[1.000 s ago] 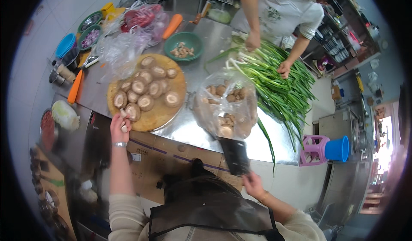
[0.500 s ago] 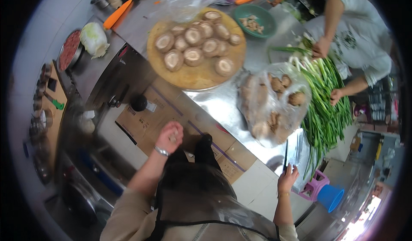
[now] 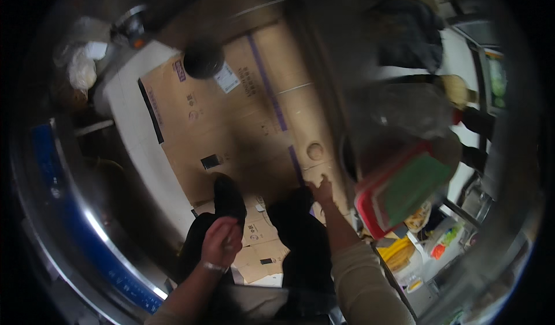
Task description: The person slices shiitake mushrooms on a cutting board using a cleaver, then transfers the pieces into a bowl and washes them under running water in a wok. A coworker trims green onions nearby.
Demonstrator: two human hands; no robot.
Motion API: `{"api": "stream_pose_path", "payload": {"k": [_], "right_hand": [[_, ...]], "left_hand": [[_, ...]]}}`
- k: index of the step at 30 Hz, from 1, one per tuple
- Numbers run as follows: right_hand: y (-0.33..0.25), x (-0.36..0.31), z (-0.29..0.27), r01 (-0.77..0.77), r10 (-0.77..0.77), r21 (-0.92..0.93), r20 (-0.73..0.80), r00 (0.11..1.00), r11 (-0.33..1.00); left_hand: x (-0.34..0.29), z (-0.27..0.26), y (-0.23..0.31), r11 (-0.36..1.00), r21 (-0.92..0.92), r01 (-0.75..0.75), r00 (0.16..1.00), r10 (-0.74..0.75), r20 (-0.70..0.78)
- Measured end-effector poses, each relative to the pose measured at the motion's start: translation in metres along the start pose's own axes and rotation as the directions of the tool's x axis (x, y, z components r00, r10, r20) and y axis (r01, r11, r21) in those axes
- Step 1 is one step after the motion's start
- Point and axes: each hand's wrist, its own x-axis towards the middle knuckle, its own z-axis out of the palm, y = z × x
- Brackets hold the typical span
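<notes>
A round brown mushroom (image 3: pixel 315 151) lies on the flattened cardboard (image 3: pixel 231 122) covering the floor. Just short of it, my right hand (image 3: pixel 321 191) reaches down with fingers apart and nothing in them. My left hand (image 3: pixel 222 241), a bracelet at its wrist, hangs in front of my leg with its fingers curled. Whatever those fingers may hold is hidden and blurred.
A dark table edge runs along the right of the cardboard. Below it are a red tray (image 3: pixel 370 206) with a green board (image 3: pixel 413 192), and a yellow item (image 3: pixel 399 253). A dark round object (image 3: pixel 203 58) stands on the cardboard. White bags (image 3: pixel 82 70) sit left.
The view has dropped from the table of mushrooms and green onions to the floor. My right hand has left the knife at the table edge and is now low beside the mushroom.
</notes>
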Motion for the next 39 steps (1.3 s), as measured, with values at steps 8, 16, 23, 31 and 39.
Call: {"api": "stream_pose_path", "payload": {"k": [8, 16, 23, 31, 39], "right_hand": [[-0.018, 0.166, 0.07, -0.318, 0.31, -0.252, -0.07, 0.948, 0.914], [-0.152, -0.03, -0.009, -0.572, -0.522, 0.813, 0.538, 0.662, 0.113], [-0.269, -0.264, -0.201, -0.699, -0.625, 0.7, 0.482, 0.614, -0.146], [-0.306, -0.418, -0.372, -0.368, -0.576, 0.93, 0.294, 0.763, -0.013], [-0.303, -0.433, -0.469, -0.026, -0.471, 0.994, 0.073, 0.879, 0.106]], "left_hand": [[-0.001, -0.056, 0.039, 0.99, -0.11, -0.091, 0.996, 0.093, 0.013], [0.028, -0.006, 0.039, 0.759, 0.649, 0.054, 0.951, 0.159, -0.265], [-0.08, 0.135, 0.079, -0.306, 0.685, -0.662, 0.701, 0.074, 0.71], [-0.233, 0.314, 0.111, -0.469, 0.314, -0.825, 0.46, -0.236, 0.856], [-0.249, 0.423, 0.083, -0.548, 0.203, -0.812, 0.474, -0.414, 0.777]]}}
